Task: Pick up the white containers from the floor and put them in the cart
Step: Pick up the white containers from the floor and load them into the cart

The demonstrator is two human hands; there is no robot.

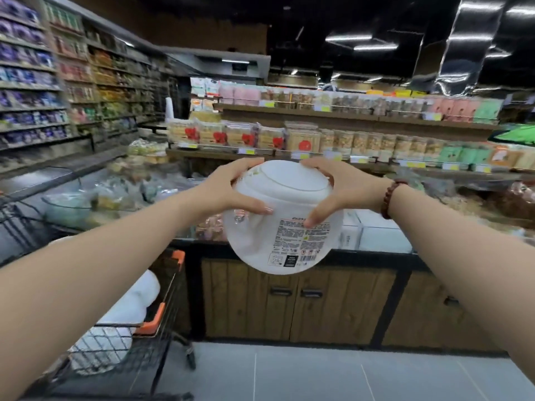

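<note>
A round white container (278,241) with a printed label hangs in mid-air at chest height in front of me, tilted with its lid facing away and up. My left hand (228,189) grips its left side, thumb on the near face. My right hand (338,189), with a bead bracelet on the wrist, grips its right side near the lid. The black wire cart (121,351) with orange corners stands at lower left, below my left forearm. Other white containers (136,296) lie inside it.
A wooden display counter (298,302) with cabinet doors stands straight ahead, with packaged food on top. Shelves of goods (318,140) run behind it and along the left wall (31,82). Grey floor tiles (318,377) lie to the right of the cart.
</note>
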